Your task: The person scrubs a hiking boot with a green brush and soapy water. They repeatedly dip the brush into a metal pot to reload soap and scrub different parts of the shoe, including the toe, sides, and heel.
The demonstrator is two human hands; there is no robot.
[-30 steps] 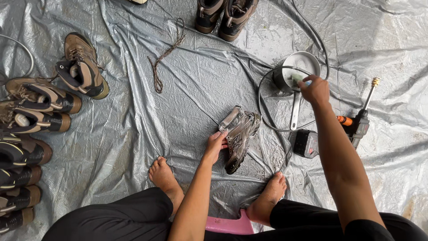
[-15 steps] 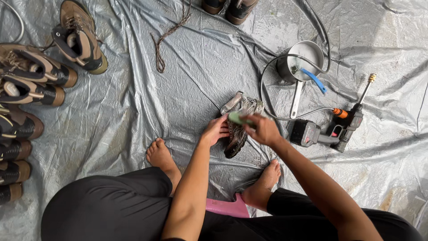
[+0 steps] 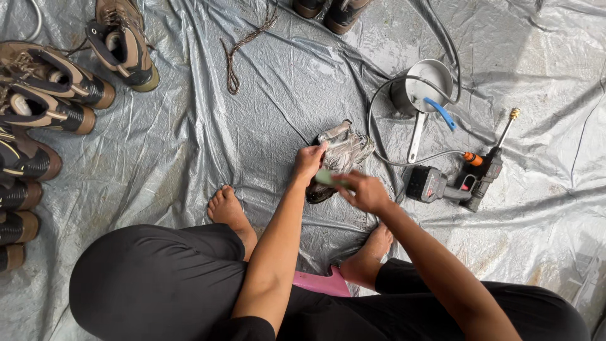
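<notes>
Back from the pot [image 3: 421,88], the right hand [image 3: 363,191] gripped a green brush [image 3: 326,178] against the boot [image 3: 338,158], which the left hand [image 3: 308,163] clasped, toe pointing away.

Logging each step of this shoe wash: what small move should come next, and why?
Probably stroke the green brush in the right hand along the shoe, since the left hand already steadies it on the tarp and the brush sits right at it.

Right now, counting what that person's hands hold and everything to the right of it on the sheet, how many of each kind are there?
Shoe: 1
Green item in the right hand: 1
Metal saucepan: 1
Blue-handled tool: 1
Spray gun: 1
Hose: 1
Total: 6
</notes>
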